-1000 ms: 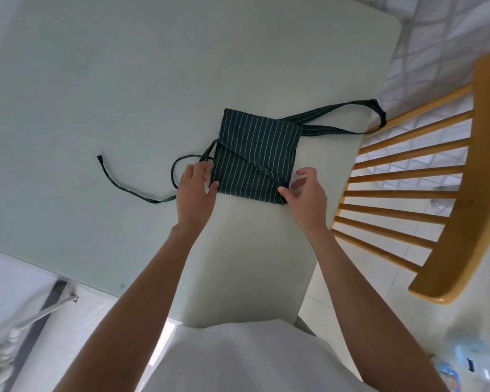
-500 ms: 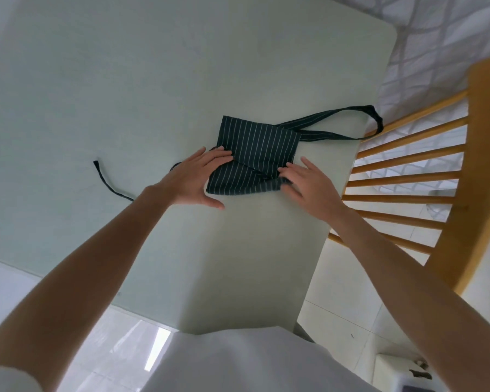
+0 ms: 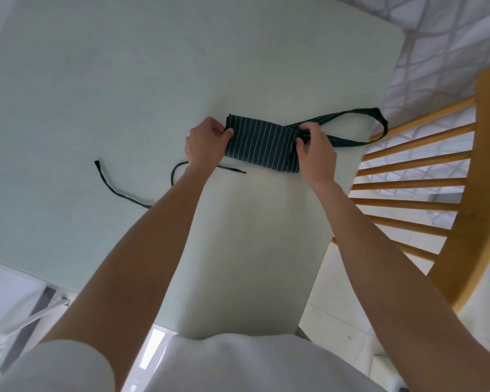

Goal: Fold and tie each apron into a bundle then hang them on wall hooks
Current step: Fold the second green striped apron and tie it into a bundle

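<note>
The apron [image 3: 262, 144] is already down to a narrow, flat packet, so the folding looks nearly finished. It lies on the table [image 3: 125, 80] toward the right edge, well in from the near edge. No tie goes round it yet, and no hook or wall peg is in view, so the binding and the hanging are, as I judge it, both still to come. I see only this one apron.

The left hand [image 3: 205, 147] grips the packet's left end, thumb on top and fingers curled round the edge. The right hand [image 3: 314, 151] clamps the right end, where the cloth bunches and the neck loop [image 3: 379, 120] comes out. The two hands stand apart, the full length of the packet between them.

The cloth is dark green with thin white stripes running across the short way; it looks like a light woven fabric that takes a crease and lies flat. The neck loop is a flat band of the same dark stuff, curving out to the table's right edge. A thin waist tie [image 3: 105, 182] trails limp across the table to the left, passing under the left forearm, and a second end [image 3: 232, 169] lies just below the packet. The table is pale, smooth and matt, with a rounded far right corner. Beside its right edge stands a wooden chair [image 3: 436, 199] with slender spindles and a curved back rail.
</note>
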